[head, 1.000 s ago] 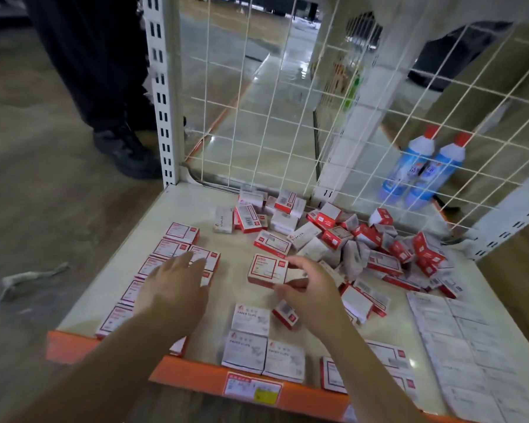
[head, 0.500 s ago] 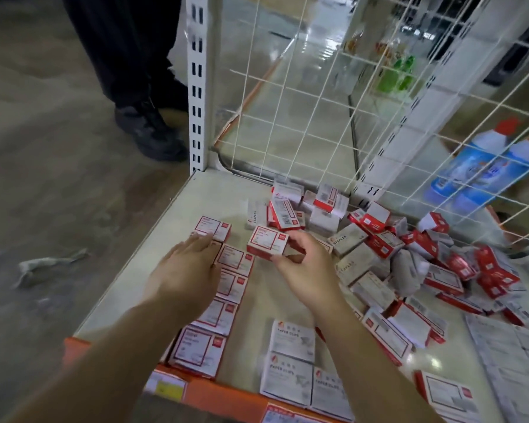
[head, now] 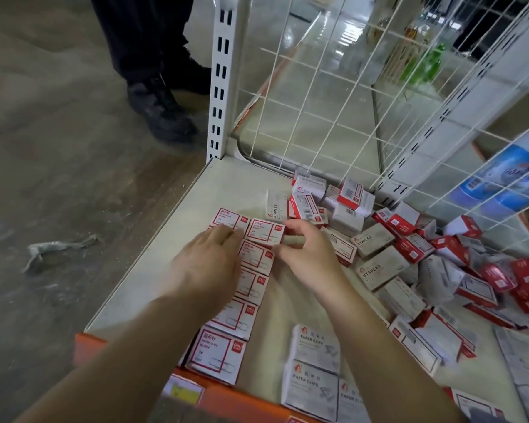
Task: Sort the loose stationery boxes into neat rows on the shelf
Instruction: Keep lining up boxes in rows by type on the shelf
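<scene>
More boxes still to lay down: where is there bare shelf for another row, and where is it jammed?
Bare shelf lies left of the red-bordered row, out to the left edge, and behind it toward the white upright. A narrower strip runs between that row and the right hand. The right side is crowded by the loose pile.

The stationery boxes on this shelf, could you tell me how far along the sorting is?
Done: red-framed paper-clip rows at the left. In hand: right hand pinches a box at the row's far end; left hand rests on the rows. Left: the loose pile.
</scene>
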Available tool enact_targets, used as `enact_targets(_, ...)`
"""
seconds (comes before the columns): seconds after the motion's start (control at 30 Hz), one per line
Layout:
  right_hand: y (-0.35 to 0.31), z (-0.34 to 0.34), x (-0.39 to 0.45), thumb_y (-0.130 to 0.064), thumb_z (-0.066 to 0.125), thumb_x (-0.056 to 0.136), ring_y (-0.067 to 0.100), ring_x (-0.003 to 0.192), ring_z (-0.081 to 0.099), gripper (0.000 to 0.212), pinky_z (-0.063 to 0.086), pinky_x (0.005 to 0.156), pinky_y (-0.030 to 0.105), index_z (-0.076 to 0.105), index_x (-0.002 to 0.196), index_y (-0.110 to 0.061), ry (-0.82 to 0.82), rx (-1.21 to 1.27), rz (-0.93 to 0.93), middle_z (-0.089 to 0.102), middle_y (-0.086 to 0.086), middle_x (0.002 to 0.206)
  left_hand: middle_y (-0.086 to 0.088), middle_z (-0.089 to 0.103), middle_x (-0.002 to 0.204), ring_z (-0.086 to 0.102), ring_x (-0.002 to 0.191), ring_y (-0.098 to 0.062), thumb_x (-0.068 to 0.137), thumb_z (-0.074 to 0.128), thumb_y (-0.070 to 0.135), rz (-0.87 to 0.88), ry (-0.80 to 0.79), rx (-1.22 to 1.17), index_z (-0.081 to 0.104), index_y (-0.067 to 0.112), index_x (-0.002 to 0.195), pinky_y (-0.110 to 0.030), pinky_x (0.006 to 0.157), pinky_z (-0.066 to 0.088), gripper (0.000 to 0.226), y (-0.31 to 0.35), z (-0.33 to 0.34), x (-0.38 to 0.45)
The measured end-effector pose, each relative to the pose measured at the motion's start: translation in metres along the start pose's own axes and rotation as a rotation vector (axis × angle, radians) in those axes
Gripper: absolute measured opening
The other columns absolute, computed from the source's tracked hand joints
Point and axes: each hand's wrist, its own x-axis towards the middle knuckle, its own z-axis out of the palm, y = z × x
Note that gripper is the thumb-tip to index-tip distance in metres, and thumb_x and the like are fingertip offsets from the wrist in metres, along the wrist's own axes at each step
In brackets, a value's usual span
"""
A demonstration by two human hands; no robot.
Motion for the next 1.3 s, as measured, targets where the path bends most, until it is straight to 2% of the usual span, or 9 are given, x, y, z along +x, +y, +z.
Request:
enact_targets(0.1, 0.0, 0.002, 0.001, -0.018, 0.062, 0.086, -0.016, 0.071, 0.049, 0.037, 0.037, 0.057, 0.004, 0.054, 0.122, -0.026, -0.016, -0.014, -0.004, 0.051, -0.027, 0.092, 0.01, 0.018, 0.15, 0.021, 0.138, -0.014, 0.099, 0.027, 0.036, -0.012, -0.021, 0.002, 0.014, 0.028, 0.148, -0.029, 0.111, 0.024, 0.051, 0.002, 0.002, 0.002)
enact_targets(0.2, 0.002, 0.006, 0.004, -0.014, 0.059, 0.088, -0.012, 0.08, 0.052, 0.036, 0.035, 0.063, -0.002, 0.058, 0.123, -0.025, -0.012, -0.032, -0.037, 0.06, -0.016, 0.112, 0.008, 0.023, 0.146, 0.024, 0.136, -0.014, 0.099, 0.027, 0.038, -0.016, -0.016, 0.01, 0.021, 0.027, 0.147, -0.03, 0.109, 0.027, 0.05, 0.003, 0.003, 0.003)
enact_targets(0.33, 0.005, 0.009, 0.007, -0.008, 0.055, 0.089, 0.001, 0.097, 0.053, 0.034, 0.038, 0.078, 0.008, 0.061, 0.121, -0.02, 0.019, -0.012, -0.04, 0.061, -0.007, 0.12, 0.007, 0.023, 0.147, 0.024, 0.137, -0.015, 0.098, 0.029, 0.038, -0.021, -0.01, 0.006, 0.026, 0.027, 0.145, -0.03, 0.11, 0.026, 0.048, 0.004, 0.003, 0.005)
enact_targets(0.57, 0.01, 0.01, 0.006, -0.011, 0.055, 0.091, 0.006, 0.104, 0.056, 0.031, 0.044, 0.09, 0.02, 0.063, 0.118, -0.023, 0.053, 0.01, -0.056, 0.062, -0.008, 0.115, 0.009, 0.015, 0.154, 0.014, 0.142, -0.014, 0.1, 0.024, 0.036, 0.001, -0.002, -0.024, 0.021, 0.026, 0.147, -0.029, 0.114, 0.014, 0.048, 0.009, 0.006, 0.005)
enact_targets(0.73, 0.018, -0.001, 0.012, -0.01, 0.056, 0.09, 0.0, 0.085, 0.053, 0.024, 0.039, 0.072, 0.01, 0.063, 0.111, -0.018, 0.232, -0.033, -0.064, 0.059, -0.01, 0.101, 0.01, 0.012, 0.155, 0.007, 0.143, -0.012, 0.1, 0.023, 0.034, 0.068, 0.002, -0.009, 0.016, 0.029, 0.147, -0.028, 0.115, 0.006, 0.048, 0.014, 0.006, 0.005)
enact_targets(0.83, 0.024, -0.009, 0.018, -0.01, 0.062, 0.086, 0.007, 0.083, 0.056, 0.021, 0.042, 0.073, 0.017, 0.061, 0.107, -0.013, 0.36, -0.043, -0.028, 0.059, -0.008, 0.091, 0.011, 0.017, 0.153, 0.009, 0.141, -0.01, 0.1, 0.024, 0.033, 0.129, -0.002, 0.004, 0.022, 0.028, 0.146, -0.025, 0.114, 0.005, 0.047, 0.02, 0.008, 0.006)
enact_targets(0.93, 0.027, -0.012, 0.024, -0.017, 0.068, 0.083, 0.013, 0.086, 0.055, 0.028, 0.042, 0.074, 0.024, 0.059, 0.109, -0.012, 0.44, -0.085, -0.006, 0.057, -0.004, 0.092, 0.01, 0.026, 0.149, 0.017, 0.138, -0.01, 0.099, 0.025, 0.033, 0.153, -0.017, 0.004, 0.033, 0.026, 0.141, -0.023, 0.111, 0.011, 0.044, 0.026, 0.011, 0.008)
enact_targets(1.07, 0.033, -0.01, 0.039, -0.029, 0.072, 0.078, 0.02, 0.096, 0.057, 0.034, 0.048, 0.083, 0.034, 0.061, 0.107, -0.014, 0.465, -0.17, 0.022, 0.062, 0.003, 0.101, 0.007, 0.034, 0.142, 0.027, 0.133, -0.013, 0.1, 0.025, 0.034, 0.102, -0.044, 0.0, 0.041, 0.023, 0.135, -0.025, 0.108, 0.02, 0.041, 0.033, 0.013, 0.012)
enact_targets(1.3, 0.034, -0.009, 0.053, -0.03, 0.065, 0.077, 0.025, 0.091, 0.06, 0.025, 0.048, 0.073, 0.03, 0.07, 0.094, -0.013, 0.433, -0.259, 0.041, 0.068, 0.007, 0.089, 0.005, 0.038, 0.136, 0.033, 0.128, -0.014, 0.099, 0.026, 0.034, 0.055, -0.042, -0.03, 0.043, 0.022, 0.132, -0.027, 0.105, 0.026, 0.039, 0.04, 0.014, 0.014)
